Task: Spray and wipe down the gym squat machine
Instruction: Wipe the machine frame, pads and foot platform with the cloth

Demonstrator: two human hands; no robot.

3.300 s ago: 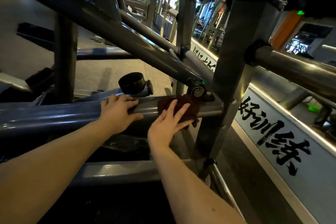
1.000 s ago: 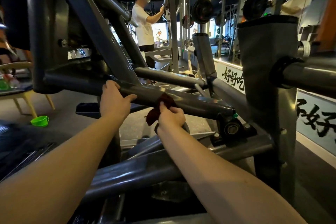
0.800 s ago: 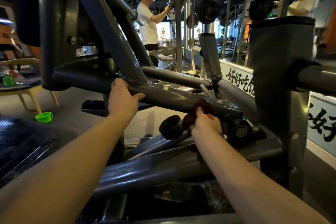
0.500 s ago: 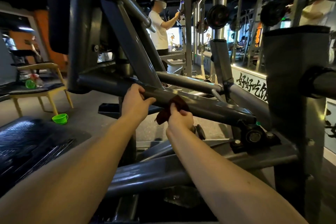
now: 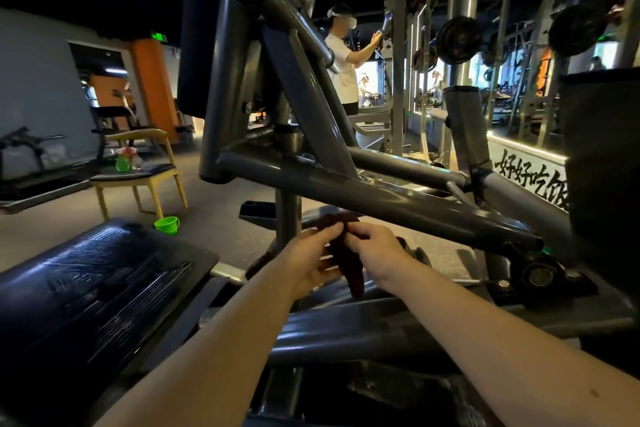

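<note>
Gym, mid-clean: my left hand (image 5: 310, 262) and right hand (image 5: 379, 253) pinch a dark red cloth (image 5: 348, 267) between them, just beneath a slanted grey bar (image 5: 398, 208) of the squat machine (image 5: 225, 97). A black pad (image 5: 86, 288) lies at 8 o'clock. A yellow chair (image 5: 138, 180) and a green cup (image 5: 167, 225) sit at 10. A person in white (image 5: 343, 73) stands at 12.

Dark maroon fabric cloth (image 5: 347, 262) is plain, no print; tubular steel squat machine frame (image 5: 398, 206) is glossy dark grey w/ pale highlights; ribbed slanted platform (image 5: 86, 288) is black w/ fine parallel lines; small plastic bucket (image 5: 167, 225) is bright green; wooden chair (image 5: 154, 185) is yellow w/ dark seat; square pillar (image 5: 152, 87) is orange; low wall band (image 5: 530, 175) is pale grey w/ black brush-script chars; bkgd person's shirt (image 5: 343, 69) is white.
</note>
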